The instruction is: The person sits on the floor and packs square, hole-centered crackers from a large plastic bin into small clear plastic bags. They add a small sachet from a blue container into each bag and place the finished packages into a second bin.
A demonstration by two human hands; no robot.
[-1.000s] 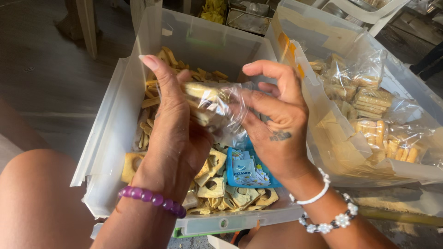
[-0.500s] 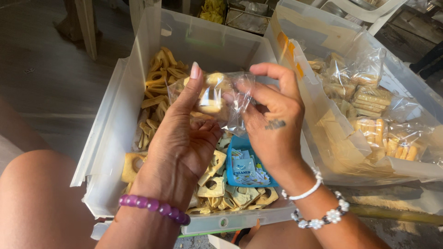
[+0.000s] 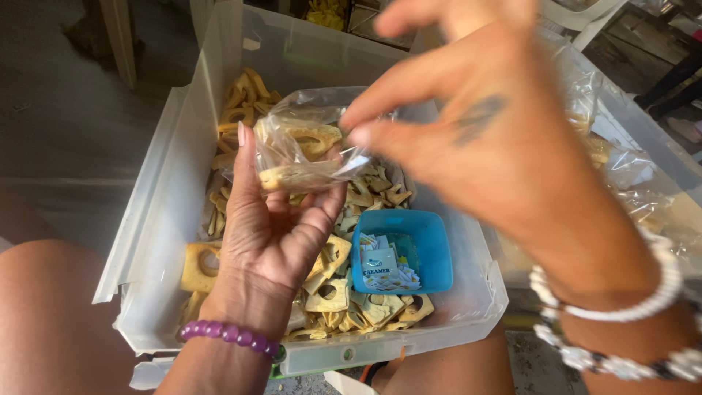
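My left hand (image 3: 272,232), palm up, holds a small clear plastic bag (image 3: 301,146) with pale yellow ring-shaped biscuits inside. My right hand (image 3: 479,139) is raised close to the camera and blurred; its thumb and forefinger pinch the bag's right edge. Both hands hover above a translucent plastic bin (image 3: 157,219) on my lap, full of loose square biscuits (image 3: 329,292) with holes. A small blue tub (image 3: 431,252) with paper sachets stands in the bin's near right corner.
A second clear bin (image 3: 658,183) to the right holds several filled plastic bags. My bare knee (image 3: 51,314) is at lower left. Grey floor and a wooden furniture leg (image 3: 117,36) lie at upper left.
The view has moved in closer. My right hand has risen toward the camera and now pinches the bag's edge. My left hand has turned palm up under the bag.
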